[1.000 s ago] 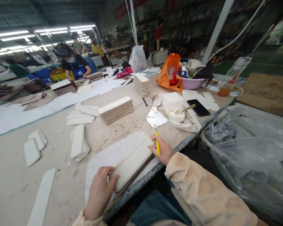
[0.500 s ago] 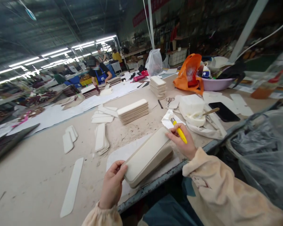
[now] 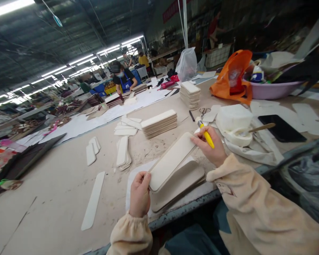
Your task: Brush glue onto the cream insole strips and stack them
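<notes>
A cream, round-cornered board strip [image 3: 172, 161] is held up at a tilt between my two hands. My left hand [image 3: 140, 193] pinches its near left end, thumb on top. My right hand [image 3: 210, 146] grips the far right end and also keeps a yellow-handled brush [image 3: 207, 136] between its fingers, bristles pointing away from me. Below the strip lies a stack of similar boards [image 3: 179, 189], its top face greyish, on a white sheet [image 3: 134, 177] by the table edge. The strip's lower side is hidden.
Several cut-board piles [image 3: 159, 124] stand beyond my hands, and a single long strip [image 3: 93, 200] lies left. On the right are a white tub [image 3: 234, 118], a roll with a wooden stick [image 3: 263, 127], a black phone [image 3: 281, 128] and a purple basin [image 3: 276, 90]. A co-worker [image 3: 123, 79] works farther back.
The strip has risen off the stack and moved away from me, uncovering the greyish board below. Both hands went with it, and the camera view has shifted left.
</notes>
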`<act>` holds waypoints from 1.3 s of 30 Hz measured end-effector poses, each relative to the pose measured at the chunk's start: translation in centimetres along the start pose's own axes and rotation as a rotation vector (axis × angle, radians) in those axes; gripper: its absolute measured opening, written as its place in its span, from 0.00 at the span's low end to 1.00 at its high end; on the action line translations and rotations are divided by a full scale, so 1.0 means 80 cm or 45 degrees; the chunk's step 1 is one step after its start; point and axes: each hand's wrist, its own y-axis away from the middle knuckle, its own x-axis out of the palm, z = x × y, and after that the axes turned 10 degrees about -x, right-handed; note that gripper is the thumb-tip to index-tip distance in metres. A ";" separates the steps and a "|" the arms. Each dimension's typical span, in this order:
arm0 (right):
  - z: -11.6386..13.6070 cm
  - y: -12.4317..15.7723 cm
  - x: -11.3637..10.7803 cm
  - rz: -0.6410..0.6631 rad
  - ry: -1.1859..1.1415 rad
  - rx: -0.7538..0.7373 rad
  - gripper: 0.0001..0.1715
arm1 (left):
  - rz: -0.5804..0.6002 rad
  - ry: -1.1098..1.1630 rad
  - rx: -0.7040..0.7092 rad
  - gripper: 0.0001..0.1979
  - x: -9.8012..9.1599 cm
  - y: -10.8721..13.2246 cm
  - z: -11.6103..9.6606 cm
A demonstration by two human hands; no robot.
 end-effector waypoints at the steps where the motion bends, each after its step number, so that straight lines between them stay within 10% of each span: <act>1: -0.001 0.001 -0.002 0.001 0.009 0.001 0.21 | -0.004 -0.003 -0.004 0.15 0.002 0.000 0.001; 39: -0.004 0.004 -0.012 -0.003 0.144 -0.027 0.17 | 0.248 0.072 -0.131 0.16 0.003 0.016 0.011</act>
